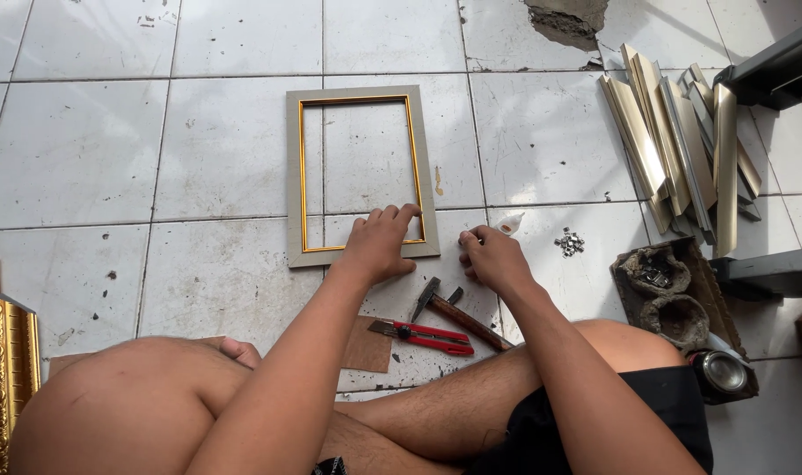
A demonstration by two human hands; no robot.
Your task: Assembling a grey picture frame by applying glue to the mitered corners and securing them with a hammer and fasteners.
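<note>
A grey picture frame point(360, 175) with a gold inner edge lies flat on the tiled floor point(84, 149), its long axis running away from the person. The left hand point(380, 244) presses down on the frame's near right corner, fingers spread and flat. The right hand point(493, 258) sits just right of that corner, fingers pinched on something too small to tell. A hammer point(458, 312) and a red utility knife point(421, 334) lie nearer the body; moulding offcuts point(682, 145) are stacked at far right.
</note>
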